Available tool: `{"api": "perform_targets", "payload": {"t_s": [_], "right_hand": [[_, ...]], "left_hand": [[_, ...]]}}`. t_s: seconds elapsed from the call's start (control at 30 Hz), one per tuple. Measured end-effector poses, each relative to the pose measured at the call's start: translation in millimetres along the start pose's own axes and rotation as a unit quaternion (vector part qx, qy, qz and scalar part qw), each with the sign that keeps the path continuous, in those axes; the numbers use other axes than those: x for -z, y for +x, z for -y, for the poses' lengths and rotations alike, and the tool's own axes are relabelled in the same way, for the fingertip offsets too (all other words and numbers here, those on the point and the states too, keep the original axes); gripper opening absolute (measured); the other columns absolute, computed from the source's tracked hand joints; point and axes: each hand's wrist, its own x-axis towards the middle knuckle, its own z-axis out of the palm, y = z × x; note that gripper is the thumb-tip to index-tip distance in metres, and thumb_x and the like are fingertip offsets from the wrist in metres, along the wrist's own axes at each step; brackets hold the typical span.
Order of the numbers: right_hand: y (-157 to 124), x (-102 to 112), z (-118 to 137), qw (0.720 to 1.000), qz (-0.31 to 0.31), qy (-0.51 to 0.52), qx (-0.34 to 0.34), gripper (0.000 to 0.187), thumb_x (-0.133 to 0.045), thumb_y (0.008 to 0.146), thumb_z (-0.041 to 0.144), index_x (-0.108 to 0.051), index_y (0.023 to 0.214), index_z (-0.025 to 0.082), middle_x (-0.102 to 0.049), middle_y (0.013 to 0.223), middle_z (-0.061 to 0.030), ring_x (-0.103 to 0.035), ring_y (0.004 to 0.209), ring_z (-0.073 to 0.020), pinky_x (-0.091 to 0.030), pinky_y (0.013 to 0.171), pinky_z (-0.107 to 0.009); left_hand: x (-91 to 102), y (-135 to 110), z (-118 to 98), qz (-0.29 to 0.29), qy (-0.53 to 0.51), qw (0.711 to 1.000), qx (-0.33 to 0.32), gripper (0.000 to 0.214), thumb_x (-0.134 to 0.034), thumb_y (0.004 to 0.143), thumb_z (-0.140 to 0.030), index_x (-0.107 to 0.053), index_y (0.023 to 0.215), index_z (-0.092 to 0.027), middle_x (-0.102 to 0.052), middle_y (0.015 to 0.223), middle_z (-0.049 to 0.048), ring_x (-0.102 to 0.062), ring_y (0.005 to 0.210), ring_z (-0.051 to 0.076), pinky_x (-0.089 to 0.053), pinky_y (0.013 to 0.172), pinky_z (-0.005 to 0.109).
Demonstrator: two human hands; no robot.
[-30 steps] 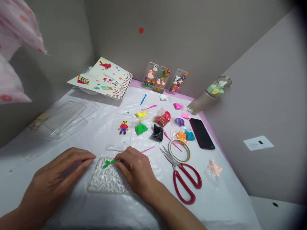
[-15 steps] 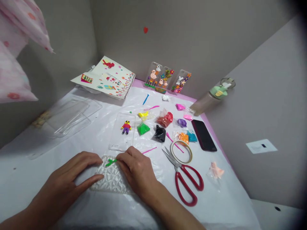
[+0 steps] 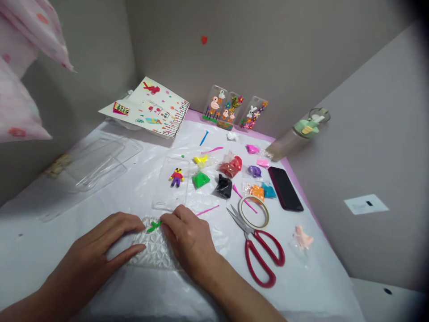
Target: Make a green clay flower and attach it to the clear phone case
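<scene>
A table [image 3: 301, 286] under a white sheet fills the corner of 2 grey walls. At its back left leans a picture [image 3: 147, 107], with clear trays [image 3: 100, 163] lying in front of it.

The left hand [image 3: 97, 255] lies flat, fingers loosely spread, on the left edge of a bumpy case [image 3: 156, 252] near the front of the table. The right hand [image 3: 191, 239] rests on the case's right side, fingers pressed together. Their tips touch the right end of a green clay bit [image 3: 153, 226] at the case's far edge. Whether they pinch it or only press it I cannot tell.

Red scissors [image 3: 261, 255] lie shut to the right of the right hand, their tips beside a tape ring [image 3: 254, 211]. A dark phone [image 3: 285, 188] lies near the right edge, and a bottle [image 3: 295, 136] lies on its side behind it. Just beyond the hands is a clear case [image 3: 166, 197] bearing a small clay figure [image 3: 176, 177]. Right of it sit small bags of clay: green [image 3: 200, 180], black [image 3: 223, 186] and red [image 3: 230, 166].
</scene>
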Motion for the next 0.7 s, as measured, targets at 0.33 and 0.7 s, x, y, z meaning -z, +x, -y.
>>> {"api": "perform_targets", "payload": {"t_s": [0.33,0.7], "right_hand": [[-4,19,-2,0.949,-0.051,0.300,-0.080,0.037,-0.058,0.098,0.014,-0.067,0.134,0.015,-0.075,0.114,-0.0097,-0.070,0.094,-0.0190,-0.054,0.085,-0.031],[-9,27,-4,0.778,0.079,0.615,-0.107,0.049,-0.059,0.105,0.022,-0.054,0.154,0.019,-0.072,0.101,-0.0035,-0.066,0.088,-0.0135,-0.053,0.085,-0.028]], "left_hand": [[-0.5,1,0,-0.003,-0.003,1.000,0.000,0.032,-0.072,0.102,-0.061,-0.069,0.122,-0.036,-0.075,0.120,-0.0037,-0.073,0.111,0.019,-0.054,0.103,0.025],[6.1,38,-51,-0.043,0.022,0.992,-0.113,0.026,-0.064,0.110,-0.039,-0.067,0.136,-0.035,-0.076,0.122,0.0000,-0.068,0.118,0.024,-0.053,0.105,0.035]]}}
